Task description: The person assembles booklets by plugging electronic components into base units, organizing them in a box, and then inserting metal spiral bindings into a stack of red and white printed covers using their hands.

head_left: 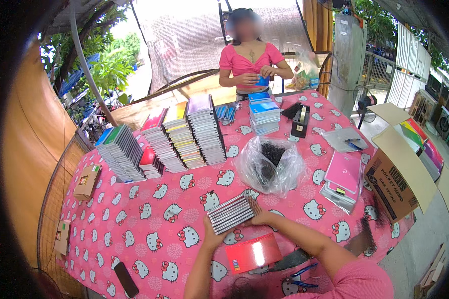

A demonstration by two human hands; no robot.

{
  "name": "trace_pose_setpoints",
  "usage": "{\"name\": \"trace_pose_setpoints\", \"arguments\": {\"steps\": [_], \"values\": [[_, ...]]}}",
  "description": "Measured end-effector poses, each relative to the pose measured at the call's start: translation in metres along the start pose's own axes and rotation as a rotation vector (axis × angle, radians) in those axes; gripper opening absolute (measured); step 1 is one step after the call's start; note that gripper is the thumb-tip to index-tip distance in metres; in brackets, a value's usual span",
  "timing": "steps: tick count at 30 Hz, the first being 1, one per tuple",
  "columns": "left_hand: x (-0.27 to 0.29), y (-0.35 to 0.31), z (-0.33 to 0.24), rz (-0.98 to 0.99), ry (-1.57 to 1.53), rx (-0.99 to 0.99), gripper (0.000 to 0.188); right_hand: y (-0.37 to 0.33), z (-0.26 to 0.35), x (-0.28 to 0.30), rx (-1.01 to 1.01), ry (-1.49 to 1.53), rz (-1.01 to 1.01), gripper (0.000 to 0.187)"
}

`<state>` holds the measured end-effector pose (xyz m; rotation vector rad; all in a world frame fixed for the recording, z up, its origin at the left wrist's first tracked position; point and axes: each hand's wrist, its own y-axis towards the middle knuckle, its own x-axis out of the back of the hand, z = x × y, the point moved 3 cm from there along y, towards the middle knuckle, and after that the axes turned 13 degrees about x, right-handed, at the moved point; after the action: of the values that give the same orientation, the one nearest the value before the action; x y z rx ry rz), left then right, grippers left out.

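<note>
Between my two hands is a stack of small spiral notebooks [231, 213], with their bound edges and black coils turned toward me. My left hand [215, 235] grips the near left end of the stack, and my right hand [260, 216] is closed around its right end. Some fingers are hidden behind the notebooks. Just below my hands, a glossy red notebook cover [249, 255] lies flat on the table. To its right, beside my right forearm, are a dark flat piece [290, 260] and blue-handled pliers [303, 277].
Tall notebook stacks [204, 132] stand at the back left. Beyond my hands is a clear bag [289, 172] of black coils. A tape dispenser [300, 124], pink notebooks [343, 172] and an open carton [391, 184] are rightward. Across the table [149, 224], a person holds something blue. A phone [126, 279] lies near left.
</note>
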<state>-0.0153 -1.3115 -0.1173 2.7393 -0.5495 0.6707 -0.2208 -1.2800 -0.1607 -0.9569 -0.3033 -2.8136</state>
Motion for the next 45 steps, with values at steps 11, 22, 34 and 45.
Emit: {"name": "trace_pose_setpoints", "arguments": {"steps": [11,22,34,45], "values": [[0.035,0.066,-0.191,0.591,-1.232,0.278,0.058,0.054,0.087,0.187,0.32,1.848,-0.179,0.06],[0.012,0.059,-0.129,0.483,-1.78,0.743,0.05,0.028,0.07,0.174,0.106,-0.551,-0.374,0.073],[0.009,0.073,-0.056,0.432,-1.905,0.587,0.048,-0.013,0.064,0.12,0.212,-0.892,-0.545,0.069],[-0.017,0.085,-0.055,0.546,-1.859,0.661,0.042,0.0,0.064,0.081,0.529,-0.933,0.002,0.055]]}}
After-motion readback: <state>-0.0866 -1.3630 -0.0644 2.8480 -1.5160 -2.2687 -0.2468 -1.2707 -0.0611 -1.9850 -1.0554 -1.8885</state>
